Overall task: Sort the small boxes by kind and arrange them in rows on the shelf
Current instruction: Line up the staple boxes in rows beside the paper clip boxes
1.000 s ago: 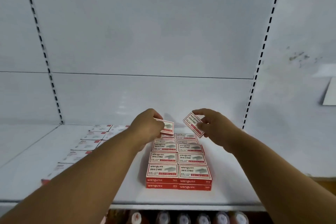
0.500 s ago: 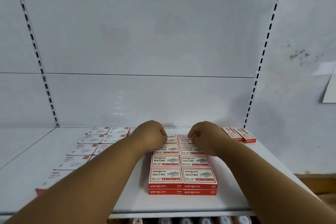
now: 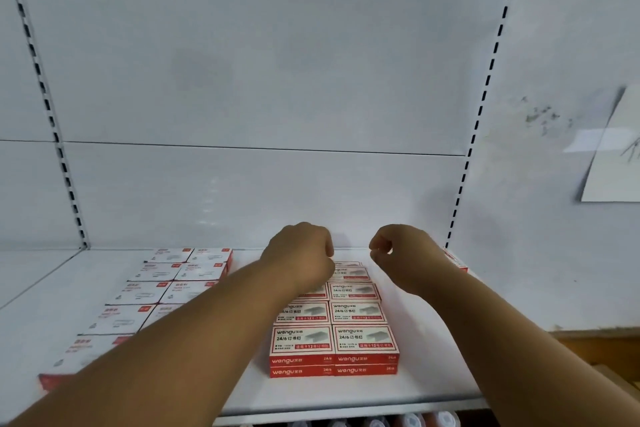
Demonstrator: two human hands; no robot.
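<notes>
A white shelf (image 3: pixel 426 388) carries red staple boxes (image 3: pixel 363 343) stacked in two rows beside white boxes (image 3: pixel 162 291).

On my feed I see a white back panel (image 3: pixel 263 80) crossed by one thin horizontal seam, flanked by two slotted uprights (image 3: pixel 485 97). To the right, the white wall (image 3: pixel 554 45) carries grey smudges (image 3: pixel 543 116) and a sheet of paper (image 3: pixel 613 156). Bottle caps (image 3: pixel 412 420) peek out below, and a brown wooden surface (image 3: pixel 588 345) sits lower right.
</notes>
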